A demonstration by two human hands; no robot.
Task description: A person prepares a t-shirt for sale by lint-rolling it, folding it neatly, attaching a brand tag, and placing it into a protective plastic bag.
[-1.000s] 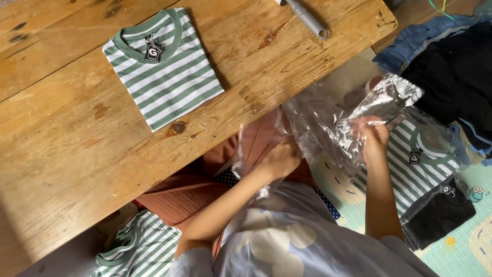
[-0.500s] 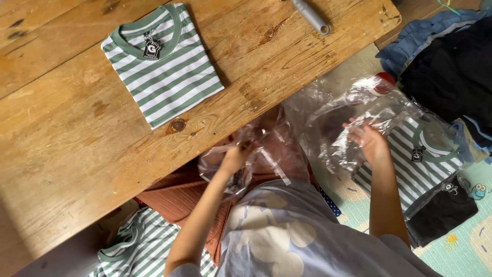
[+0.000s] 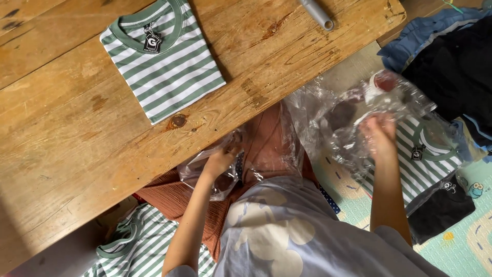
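The left hand [image 3: 221, 160] is closed on one end of a crumpled clear plastic bag [image 3: 307, 128], pinching the film low over the person's lap, just below the desk edge. The right hand [image 3: 378, 134] grips the other end of the same bag, fingers curled into the plastic, held out to the side above the floor. The film stretches between the two hands, wrinkled and glinting; as far as the view shows, no garment is inside it. A round dark red sticker [image 3: 385, 80] sits near its upper corner, beyond the right hand.

Judging from how things lie, one piece looks ready and the bagging is not yet done: a folded green-and-white striped T-shirt [image 3: 163, 57] lies flat on the worn wooden desk [image 3: 77, 143], well apart from both hands, with a small black square hang tag [image 3: 152, 43] at its green collar.

Just past the right hand, partly under the bag, a second folded green-and-white striped shirt [image 3: 435, 154] rests on the floor with a similar small black tag [image 3: 417, 152] at its neck. Beside it lies a black garment [image 3: 441, 208] with a small pale cartoon patch, on a pale green play mat [image 3: 466, 246] printed with cartoon figures. Above these is a heap of blue and black clothes [image 3: 451, 56].

Below the left arm, a third green-and-white striped shirt [image 3: 138, 246] lies unfolded under the desk edge. A grey cylindrical handle [image 3: 318, 13] rests at the desk's far side.
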